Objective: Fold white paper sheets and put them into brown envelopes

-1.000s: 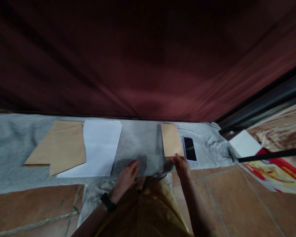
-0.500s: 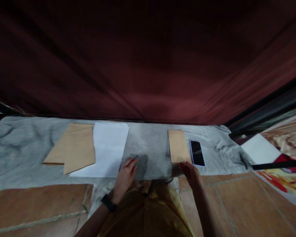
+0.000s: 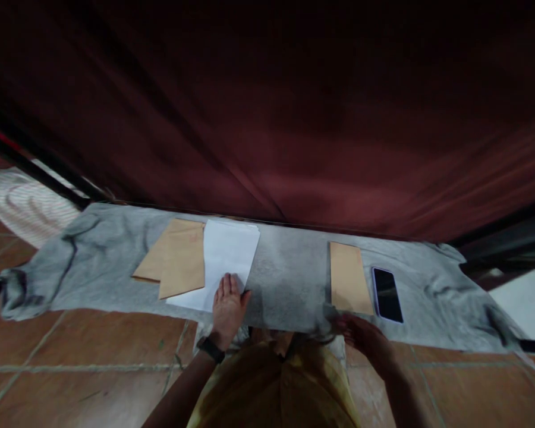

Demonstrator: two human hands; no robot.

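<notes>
My left hand (image 3: 228, 304) lies flat on the lower right part of a stack of white paper (image 3: 229, 249), fingers stretched out and holding nothing. Overlapping the paper's left side are brown envelopes (image 3: 182, 258), fanned one over another. My right hand (image 3: 361, 336) is just below the near edge of another brown envelope (image 3: 350, 279), which lies on the grey cloth. Its fingers are dark and smeared by motion, so I cannot make out their pose. A phone (image 3: 387, 294) with a purple edge rests to the right of that envelope.
A grey cloth (image 3: 289, 267) covers the narrow surface, with a dark red curtain (image 3: 294, 148) hanging behind it. Dark metal bars (image 3: 40, 166) stand at the left. A white sheet (image 3: 524, 300) lies at the right, and tiled floor (image 3: 116, 351) shows in front.
My left hand has moved from the bare cloth onto the white paper and flattened. My right hand has come away from the right envelope's near edge. The view has swung left.
</notes>
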